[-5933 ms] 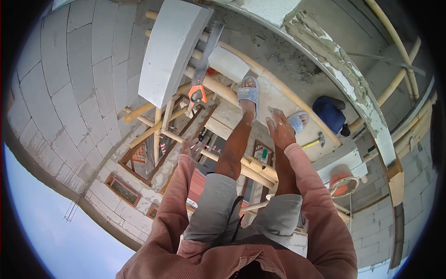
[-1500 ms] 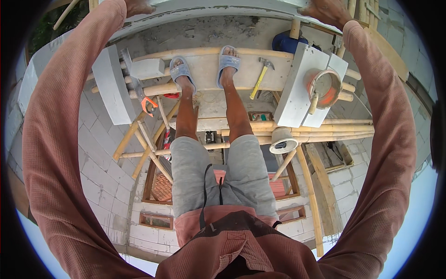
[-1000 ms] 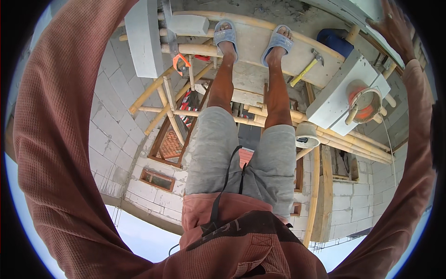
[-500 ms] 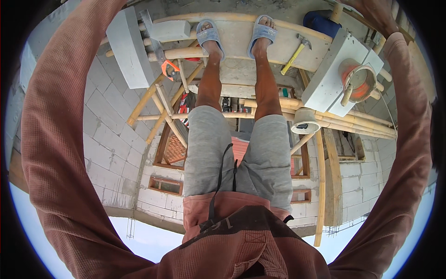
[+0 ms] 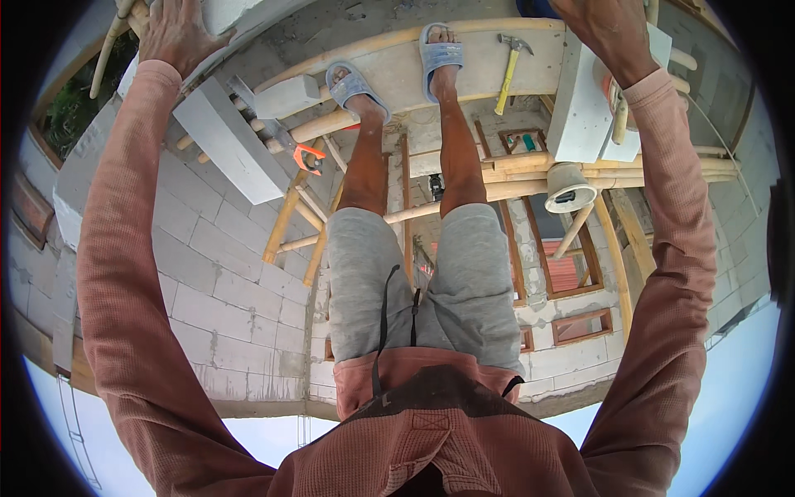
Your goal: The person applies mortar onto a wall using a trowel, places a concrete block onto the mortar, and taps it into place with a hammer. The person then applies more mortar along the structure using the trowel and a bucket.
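My left hand (image 5: 182, 37) is raised at the upper left, thumb spread and fingers stretched toward the top edge, where their tips are cut off. It lies against a pale grey block (image 5: 248, 12) that runs out of view; no grip around it shows. At the upper right, my right hand (image 5: 609, 33) reaches up in front of other light blocks (image 5: 580, 108). The picture's edge cuts off its fingers, so whatever they touch is hidden. Behind my right wrist, a mortar bucket (image 5: 609, 87) is mostly covered.
A yellow-handled hammer (image 5: 507, 81) lies on the plank (image 5: 472, 62) by my sandalled feet. An orange-handled saw (image 5: 308, 157) rests near a long block (image 5: 228, 141) and a small block (image 5: 286, 97). Bamboo poles (image 5: 530, 170) cross over a drop. A white bucket (image 5: 569, 186) sits beside them.
Both hands have come further into view, the left one now beside the block at the top. My view and stance have shifted left; my right forearm now covers much of the mortar bucket.
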The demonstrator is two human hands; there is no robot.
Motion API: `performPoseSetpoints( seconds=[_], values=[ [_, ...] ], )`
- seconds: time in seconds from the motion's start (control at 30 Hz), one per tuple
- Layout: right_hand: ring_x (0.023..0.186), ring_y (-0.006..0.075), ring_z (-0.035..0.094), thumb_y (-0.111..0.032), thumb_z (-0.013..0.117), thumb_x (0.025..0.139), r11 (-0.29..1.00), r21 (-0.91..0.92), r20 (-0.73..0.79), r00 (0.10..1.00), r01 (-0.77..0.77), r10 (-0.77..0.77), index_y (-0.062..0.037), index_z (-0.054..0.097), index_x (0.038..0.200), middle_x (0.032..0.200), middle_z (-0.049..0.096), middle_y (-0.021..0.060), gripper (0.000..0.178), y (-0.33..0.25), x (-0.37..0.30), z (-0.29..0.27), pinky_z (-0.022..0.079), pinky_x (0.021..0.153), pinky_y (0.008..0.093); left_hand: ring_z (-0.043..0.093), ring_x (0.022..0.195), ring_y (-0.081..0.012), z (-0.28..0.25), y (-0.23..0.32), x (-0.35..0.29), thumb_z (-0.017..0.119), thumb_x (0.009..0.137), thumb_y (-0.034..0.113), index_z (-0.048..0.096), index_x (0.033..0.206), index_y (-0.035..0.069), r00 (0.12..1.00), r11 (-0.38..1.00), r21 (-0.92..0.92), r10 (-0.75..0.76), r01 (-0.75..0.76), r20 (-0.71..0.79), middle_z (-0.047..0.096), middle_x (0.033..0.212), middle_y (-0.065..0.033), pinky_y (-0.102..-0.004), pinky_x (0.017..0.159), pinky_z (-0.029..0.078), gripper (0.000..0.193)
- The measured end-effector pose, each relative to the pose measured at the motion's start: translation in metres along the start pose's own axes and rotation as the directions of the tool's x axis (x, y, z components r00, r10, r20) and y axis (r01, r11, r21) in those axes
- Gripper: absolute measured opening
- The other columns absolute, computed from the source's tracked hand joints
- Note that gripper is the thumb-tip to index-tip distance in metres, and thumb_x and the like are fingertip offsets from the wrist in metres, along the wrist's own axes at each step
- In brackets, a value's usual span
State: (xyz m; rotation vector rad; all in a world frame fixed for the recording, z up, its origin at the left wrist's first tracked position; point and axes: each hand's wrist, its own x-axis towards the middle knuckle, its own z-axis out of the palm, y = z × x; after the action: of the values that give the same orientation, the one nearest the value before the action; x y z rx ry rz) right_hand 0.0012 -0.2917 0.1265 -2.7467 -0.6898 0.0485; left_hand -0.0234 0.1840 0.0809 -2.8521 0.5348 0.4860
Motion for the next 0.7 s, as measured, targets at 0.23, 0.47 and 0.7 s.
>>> performPoseSetpoints(
  seconds=[0.23,0.47,0.7],
  values=[
    [0.105,0.0413,0.062,-0.035,0.056,0.096,0.517,0.008,0.698,0.375,-0.856,0.61,-0.0039,0.061,0.111,0.105,0.066,0.0233,0.035,0.054,-0.234,0.157,0.049,0.089,0.0482,0.035,0.138,-0.0417,-0.046,0.018,0.048,0.068,0.067,0.08,0.016,0.155,0.007,0.982,0.975,-0.121,0.187,-0.188,-0.02,0.034,0.148,-0.0236,-0.0577,0.115,0.028,0.126],
    [0.111,0.0502,0.058,-0.044,0.064,0.088,0.179,-0.124,0.546,0.083,-0.976,0.834,-0.0089,0.04,0.136,0.132,0.05,0.0257,0.064,0.108,-0.336,0.38,0.049,0.095,0.0537,0.022,0.144,-0.0473,-0.098,0.145,0.139,0.068,0.067,0.081,0.016,0.155,0.006,0.962,0.898,-0.348,0.266,-0.271,-0.063,0.027,0.153,-0.0285,-0.0631,0.117,0.02,0.127],
    [0.118,0.0466,0.054,-0.044,0.06,0.091,0.072,-0.134,0.346,0.021,-0.988,0.938,-0.0069,0.044,0.129,0.126,0.055,0.0252,0.055,0.117,-0.327,0.412,0.049,0.095,0.0551,0.022,0.144,-0.0486,-0.082,0.175,0.159,0.074,0.065,0.077,0.011,0.155,-0.002,0.925,0.929,0.039,0.371,-0.369,-0.079,0.023,0.153,-0.0325,-0.0646,0.117,0.016,0.135]
  ],
)
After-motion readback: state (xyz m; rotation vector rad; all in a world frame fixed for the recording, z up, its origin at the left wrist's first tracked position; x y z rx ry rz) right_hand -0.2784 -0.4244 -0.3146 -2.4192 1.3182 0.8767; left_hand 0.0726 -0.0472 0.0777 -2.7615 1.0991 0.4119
